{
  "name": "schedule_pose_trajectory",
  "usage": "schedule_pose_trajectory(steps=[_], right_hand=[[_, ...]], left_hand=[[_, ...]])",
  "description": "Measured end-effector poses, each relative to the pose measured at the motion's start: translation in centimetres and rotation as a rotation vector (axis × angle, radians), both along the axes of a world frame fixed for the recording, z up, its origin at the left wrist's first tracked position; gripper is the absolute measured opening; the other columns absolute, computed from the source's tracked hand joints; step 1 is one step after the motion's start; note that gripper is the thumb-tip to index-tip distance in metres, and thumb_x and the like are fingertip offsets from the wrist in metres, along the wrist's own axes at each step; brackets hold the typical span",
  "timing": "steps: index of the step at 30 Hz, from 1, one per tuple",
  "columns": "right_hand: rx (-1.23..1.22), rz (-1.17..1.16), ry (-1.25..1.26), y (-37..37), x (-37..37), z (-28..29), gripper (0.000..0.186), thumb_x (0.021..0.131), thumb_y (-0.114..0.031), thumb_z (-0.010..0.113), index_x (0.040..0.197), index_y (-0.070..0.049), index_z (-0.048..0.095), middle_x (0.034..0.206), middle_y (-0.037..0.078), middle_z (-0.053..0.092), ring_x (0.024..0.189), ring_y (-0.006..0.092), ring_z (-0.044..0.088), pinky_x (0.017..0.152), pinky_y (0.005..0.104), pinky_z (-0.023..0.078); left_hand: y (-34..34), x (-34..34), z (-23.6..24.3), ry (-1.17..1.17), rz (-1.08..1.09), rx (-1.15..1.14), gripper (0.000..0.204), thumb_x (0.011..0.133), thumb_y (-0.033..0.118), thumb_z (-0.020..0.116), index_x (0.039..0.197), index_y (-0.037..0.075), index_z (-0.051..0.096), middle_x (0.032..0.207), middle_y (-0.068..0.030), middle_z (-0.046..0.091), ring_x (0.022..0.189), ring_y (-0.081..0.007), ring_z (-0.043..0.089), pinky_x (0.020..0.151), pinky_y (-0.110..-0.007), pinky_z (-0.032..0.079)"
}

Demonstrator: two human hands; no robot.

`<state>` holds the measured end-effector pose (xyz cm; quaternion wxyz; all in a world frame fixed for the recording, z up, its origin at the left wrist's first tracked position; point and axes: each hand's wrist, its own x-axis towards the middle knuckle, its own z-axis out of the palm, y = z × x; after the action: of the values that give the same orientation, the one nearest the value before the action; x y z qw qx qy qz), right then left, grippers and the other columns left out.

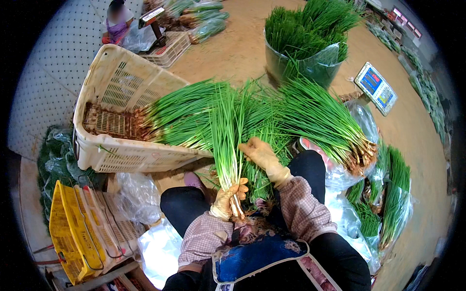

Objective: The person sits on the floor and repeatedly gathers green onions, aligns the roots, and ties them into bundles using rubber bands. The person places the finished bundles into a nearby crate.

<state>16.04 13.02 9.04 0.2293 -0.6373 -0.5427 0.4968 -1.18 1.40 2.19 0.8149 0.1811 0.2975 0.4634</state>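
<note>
My left hand (224,201), in a tan glove, is closed round the lower white stems of a bunch of spring onions (226,140). The bunch stands upright before my lap, its green leaves pointing away from me and its roots toward me. My right hand (262,154), also gloved, is at the right side of this bunch with its fingers curled together; whatever they pinch is too small to make out. More spring onions (189,111) lie with their roots inside a tipped white plastic crate (141,155) on the left. Loose green leaves (264,177) are heaped below my right hand.
At right, a large bunch of spring onions (335,126) rests beside a digital scale (376,87). A bag packed with greens (303,68) stands ahead. Bagged bunches (395,203) lie at far right, a yellow crate (68,233) at near left. A person (118,22) sits at far left.
</note>
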Motion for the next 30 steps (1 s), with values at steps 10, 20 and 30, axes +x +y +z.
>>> schedule_pose_trajectory(steps=[10, 20, 30], right_hand=[[0.066, -0.090, 0.099, 0.2, -0.5, -2.7, 0.034, 0.077, -0.026, 0.066, 0.093, 0.001, 0.054, 0.086, 0.019, 0.061, 0.079, 0.0301, 0.061, 0.069, 0.0377, 0.048], [0.162, 0.248, -0.252, -1.2, -2.7, 0.2, 0.024, 0.081, -0.029, 0.060, 0.085, -0.005, 0.061, 0.082, 0.016, 0.063, 0.076, 0.0324, 0.061, 0.067, 0.0394, 0.048], [-0.093, -0.124, 0.542, -2.3, -1.7, -3.3, 0.026, 0.083, -0.023, 0.059, 0.089, 0.002, 0.061, 0.075, 0.007, 0.060, 0.066, 0.0146, 0.052, 0.060, 0.0290, 0.042]], left_hand=[[0.3, -0.5, -1.1, -0.456, -0.015, -0.111, 0.053, 0.089, 0.023, 0.054, 0.129, -0.009, 0.037, 0.096, -0.0181, 0.064, 0.075, -0.0215, 0.066, 0.064, -0.029, 0.057], [0.4, -0.2, -1.1, -0.366, -0.069, -0.135, 0.050, 0.089, 0.024, 0.055, 0.125, -0.008, 0.042, 0.095, -0.0192, 0.064, 0.071, -0.0208, 0.066, 0.059, -0.027, 0.057], [0.3, 0.3, -0.2, -0.156, -0.059, -0.051, 0.057, 0.089, 0.031, 0.055, 0.132, -0.002, 0.038, 0.106, -0.0177, 0.062, 0.087, -0.0236, 0.065, 0.077, -0.033, 0.055]])
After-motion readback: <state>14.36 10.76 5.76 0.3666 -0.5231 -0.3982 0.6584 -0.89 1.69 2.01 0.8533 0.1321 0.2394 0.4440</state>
